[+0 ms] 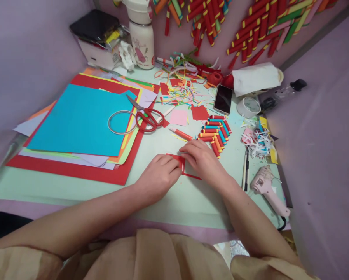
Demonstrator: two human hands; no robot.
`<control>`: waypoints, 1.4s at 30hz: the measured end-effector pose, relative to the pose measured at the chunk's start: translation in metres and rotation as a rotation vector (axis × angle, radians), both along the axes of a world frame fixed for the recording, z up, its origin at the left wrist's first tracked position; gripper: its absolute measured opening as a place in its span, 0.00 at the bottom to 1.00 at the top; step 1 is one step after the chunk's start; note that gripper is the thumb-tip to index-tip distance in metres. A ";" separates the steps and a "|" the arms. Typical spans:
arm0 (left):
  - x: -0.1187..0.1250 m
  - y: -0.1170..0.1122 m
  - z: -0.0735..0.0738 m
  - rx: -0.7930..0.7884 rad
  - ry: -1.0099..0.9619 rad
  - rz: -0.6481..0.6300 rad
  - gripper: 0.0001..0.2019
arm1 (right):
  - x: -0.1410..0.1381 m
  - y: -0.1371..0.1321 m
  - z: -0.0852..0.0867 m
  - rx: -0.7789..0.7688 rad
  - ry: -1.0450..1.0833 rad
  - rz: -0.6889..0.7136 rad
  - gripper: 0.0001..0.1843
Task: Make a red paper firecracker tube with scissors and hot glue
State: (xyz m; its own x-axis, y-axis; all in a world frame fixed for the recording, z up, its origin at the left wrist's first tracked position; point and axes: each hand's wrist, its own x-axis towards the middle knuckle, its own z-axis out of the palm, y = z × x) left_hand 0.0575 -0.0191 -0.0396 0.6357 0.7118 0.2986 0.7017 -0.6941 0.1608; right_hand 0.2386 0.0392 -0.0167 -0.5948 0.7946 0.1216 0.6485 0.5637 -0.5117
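Note:
On the pale green tabletop a small piece of red paper (177, 158) lies between my hands, with a narrow red strip (192, 176) along its near side. My left hand (159, 178) is closed, its curled fingers pressed on the paper's left part. From the right, my right hand (203, 161) pinches at the paper's edge, thumb and fingers close together. The exact grip of both hands is partly hidden. Just beyond my right hand lies a chevron of rolled paper tubes (213, 130) in red, blue and orange. A red pen-like stick (180, 134) rests near them.
Left, blue paper (81, 120) tops a stack of coloured sheets, with red-handled scissors (148, 118) and a ring (113, 122) on its edge. Paper scraps (183, 93), a phone (222, 99) and a bottle (142, 42) are behind. A glue gun (269, 190) lies right.

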 end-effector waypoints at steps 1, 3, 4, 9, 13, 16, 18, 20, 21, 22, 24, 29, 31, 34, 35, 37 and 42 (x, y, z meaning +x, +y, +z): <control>0.000 0.000 0.000 0.006 -0.001 0.002 0.07 | -0.005 0.002 0.000 -0.038 -0.022 -0.014 0.07; 0.000 0.000 -0.001 0.013 0.000 0.007 0.06 | -0.012 0.004 -0.001 -0.103 -0.057 -0.042 0.05; 0.001 0.000 -0.001 0.014 0.002 0.008 0.06 | -0.015 0.005 -0.001 -0.127 -0.066 -0.055 0.05; 0.002 0.000 0.000 0.018 0.006 0.003 0.06 | -0.018 0.003 -0.002 -0.187 -0.076 -0.110 0.07; 0.003 -0.001 0.004 0.024 0.002 0.006 0.07 | -0.018 0.003 -0.004 -0.186 -0.064 -0.113 0.07; 0.003 -0.003 0.007 0.021 0.015 0.003 0.09 | -0.018 0.004 -0.005 -0.173 -0.043 -0.106 0.08; 0.003 -0.003 0.007 0.020 0.017 0.005 0.10 | -0.014 0.003 -0.004 -0.156 -0.004 -0.092 0.07; 0.003 -0.003 0.006 0.017 0.007 0.006 0.10 | -0.006 -0.001 -0.002 -0.119 0.062 -0.075 0.05; 0.003 -0.003 0.005 0.015 0.000 0.004 0.11 | -0.001 -0.005 -0.001 -0.092 0.091 -0.064 0.04; 0.002 -0.003 0.003 0.014 -0.006 0.000 0.11 | 0.004 -0.010 0.000 -0.063 0.110 -0.050 0.04; 0.002 -0.002 0.001 0.010 -0.014 -0.007 0.11 | 0.015 -0.024 0.001 -0.007 0.093 -0.011 0.04; 0.001 -0.003 0.000 -0.013 -0.008 -0.023 0.10 | 0.027 -0.057 -0.009 0.139 0.002 -0.039 0.06; 0.001 -0.003 0.000 -0.004 -0.010 -0.021 0.09 | 0.026 -0.062 -0.013 0.198 0.001 -0.043 0.06; 0.002 -0.004 -0.001 0.009 -0.014 -0.017 0.07 | 0.023 -0.061 -0.016 0.243 -0.027 -0.013 0.07; 0.002 -0.004 -0.001 0.010 -0.015 -0.017 0.07 | 0.022 -0.059 -0.016 0.246 -0.040 -0.003 0.08; 0.001 -0.003 -0.003 0.008 -0.016 -0.019 0.07 | 0.021 -0.057 -0.017 0.245 -0.057 0.012 0.09; 0.001 -0.003 -0.004 -0.003 -0.018 -0.017 0.09 | 0.021 -0.057 -0.021 0.247 -0.070 0.015 0.09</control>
